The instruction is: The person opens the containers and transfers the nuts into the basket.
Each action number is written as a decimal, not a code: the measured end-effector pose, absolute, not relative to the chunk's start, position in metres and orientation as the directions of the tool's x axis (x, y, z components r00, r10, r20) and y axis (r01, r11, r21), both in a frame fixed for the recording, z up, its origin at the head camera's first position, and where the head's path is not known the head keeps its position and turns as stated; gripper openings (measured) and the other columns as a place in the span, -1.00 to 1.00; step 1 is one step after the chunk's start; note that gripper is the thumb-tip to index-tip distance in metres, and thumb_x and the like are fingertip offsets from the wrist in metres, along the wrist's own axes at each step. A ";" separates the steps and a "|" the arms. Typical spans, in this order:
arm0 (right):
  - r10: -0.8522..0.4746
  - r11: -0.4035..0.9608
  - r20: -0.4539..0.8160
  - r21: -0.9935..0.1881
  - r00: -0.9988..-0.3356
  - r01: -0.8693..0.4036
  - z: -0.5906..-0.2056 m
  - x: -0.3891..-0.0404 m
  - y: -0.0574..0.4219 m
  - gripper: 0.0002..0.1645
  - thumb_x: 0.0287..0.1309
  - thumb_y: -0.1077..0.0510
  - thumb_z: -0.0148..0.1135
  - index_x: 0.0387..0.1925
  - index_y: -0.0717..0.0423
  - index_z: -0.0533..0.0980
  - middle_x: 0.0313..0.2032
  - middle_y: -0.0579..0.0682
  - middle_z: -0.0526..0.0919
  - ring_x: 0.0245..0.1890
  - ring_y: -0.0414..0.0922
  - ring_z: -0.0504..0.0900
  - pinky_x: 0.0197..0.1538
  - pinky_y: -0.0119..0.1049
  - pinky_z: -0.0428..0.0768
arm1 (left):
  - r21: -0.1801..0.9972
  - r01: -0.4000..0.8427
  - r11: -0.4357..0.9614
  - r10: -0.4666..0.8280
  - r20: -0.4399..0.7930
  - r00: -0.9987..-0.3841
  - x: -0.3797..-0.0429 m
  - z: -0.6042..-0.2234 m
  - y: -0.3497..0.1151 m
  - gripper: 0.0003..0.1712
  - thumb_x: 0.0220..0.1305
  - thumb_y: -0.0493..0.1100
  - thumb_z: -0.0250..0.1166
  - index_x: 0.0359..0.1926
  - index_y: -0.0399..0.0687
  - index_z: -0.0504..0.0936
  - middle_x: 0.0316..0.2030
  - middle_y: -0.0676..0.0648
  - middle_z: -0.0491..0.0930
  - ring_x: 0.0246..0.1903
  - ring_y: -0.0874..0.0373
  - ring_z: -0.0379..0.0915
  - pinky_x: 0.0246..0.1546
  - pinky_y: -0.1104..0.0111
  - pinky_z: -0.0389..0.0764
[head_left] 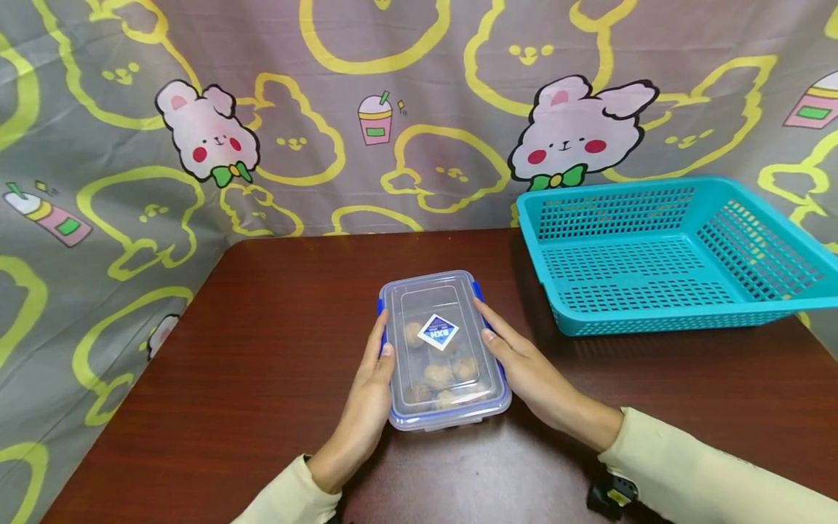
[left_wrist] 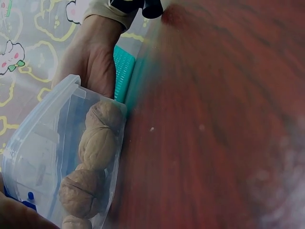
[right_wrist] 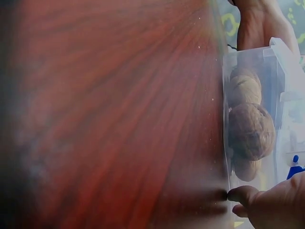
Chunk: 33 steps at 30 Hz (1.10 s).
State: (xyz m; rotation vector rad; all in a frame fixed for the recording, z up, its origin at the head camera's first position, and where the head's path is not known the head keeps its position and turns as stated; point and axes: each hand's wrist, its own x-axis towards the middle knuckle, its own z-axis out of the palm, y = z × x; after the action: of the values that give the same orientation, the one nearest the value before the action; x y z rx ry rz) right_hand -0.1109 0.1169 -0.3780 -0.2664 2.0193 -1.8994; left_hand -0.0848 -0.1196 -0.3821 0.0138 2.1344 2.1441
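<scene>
A clear plastic food container (head_left: 452, 298) with a lid, blue side clips and a diamond-shaped label lies flat in the middle of the table in the head view. Inside it are several walnuts (left_wrist: 81, 191), seen through the wall in both wrist views. My left hand (head_left: 366, 393) grips the container's left side, its thumb near the lid's edge. From the right side my right hand (head_left: 540, 378) holds it too, thumb by the lid's rim and fingers along the side. Whether the container's base touches the table is hard to tell.
A turquoise perforated basket (head_left: 655, 318) stands at the right of the dark red-brown table (head_left: 275, 349). Behind and to the left hangs a grey curtain (head_left: 419, 87) printed with cartoon rabbits and cups.
</scene>
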 end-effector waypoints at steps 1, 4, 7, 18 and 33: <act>-0.372 0.084 -0.126 -0.991 -0.920 0.102 -0.378 -0.111 0.117 -0.35 0.70 -0.05 -0.25 0.67 -0.44 -0.02 0.69 -0.07 -0.06 0.65 0.09 0.00 0.56 0.26 0.21 | 0.997 -0.075 0.002 0.088 -0.075 -0.993 -0.085 -0.382 -0.120 -0.35 0.73 -0.09 -0.28 0.69 0.42 -0.10 0.70 -0.05 -0.18 0.64 -0.09 -0.21 0.63 -0.16 -0.15; -0.369 0.093 -0.125 -0.991 -0.921 0.097 -0.379 -0.111 0.117 -0.35 0.71 -0.04 -0.25 0.68 -0.42 -0.02 0.69 -0.06 -0.06 0.65 0.09 -0.01 0.56 0.27 0.21 | 0.998 -0.070 0.005 0.092 -0.070 -0.993 -0.085 -0.383 -0.120 -0.35 0.73 -0.08 -0.28 0.69 0.42 -0.10 0.69 -0.07 -0.16 0.63 -0.11 -0.18 0.62 -0.16 -0.12; -0.367 0.102 -0.125 -0.990 -0.922 0.094 -0.380 -0.112 0.117 -0.35 0.71 -0.04 -0.26 0.68 -0.41 -0.02 0.69 -0.04 -0.05 0.64 0.11 0.01 0.55 0.27 0.23 | 0.998 -0.064 0.012 0.096 -0.065 -0.993 -0.085 -0.383 -0.121 -0.35 0.73 -0.08 -0.28 0.70 0.42 -0.10 0.69 -0.08 -0.15 0.63 -0.11 -0.16 0.62 -0.17 -0.10; -0.371 0.123 -0.094 -0.991 -0.924 0.051 -0.380 -0.114 0.119 -0.35 0.70 -0.05 -0.24 0.68 -0.34 0.00 0.67 0.03 0.00 0.61 0.15 0.10 0.51 0.25 0.32 | 0.997 -0.051 0.052 0.088 -0.055 -0.995 -0.085 -0.383 -0.121 -0.36 0.73 -0.07 -0.27 0.69 0.44 -0.08 0.69 -0.07 -0.12 0.62 -0.13 -0.13 0.61 -0.20 -0.06; -0.387 0.132 -0.057 -0.991 -0.920 0.006 -0.383 -0.115 0.121 -0.34 0.70 -0.03 -0.23 0.69 -0.29 -0.01 0.69 0.04 -0.06 0.64 0.20 0.03 0.52 0.29 0.27 | 0.996 -0.045 0.074 0.087 -0.051 -0.995 -0.083 -0.382 -0.121 -0.36 0.73 -0.06 -0.27 0.69 0.46 -0.08 0.69 -0.03 -0.13 0.62 -0.10 -0.12 0.61 -0.18 -0.05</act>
State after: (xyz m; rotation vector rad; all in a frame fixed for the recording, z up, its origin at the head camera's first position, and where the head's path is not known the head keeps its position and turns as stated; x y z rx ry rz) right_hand -0.1152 0.1212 -0.3831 -0.3708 2.1146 -1.8538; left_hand -0.0834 -0.1211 -0.3822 0.0443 2.2286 2.0742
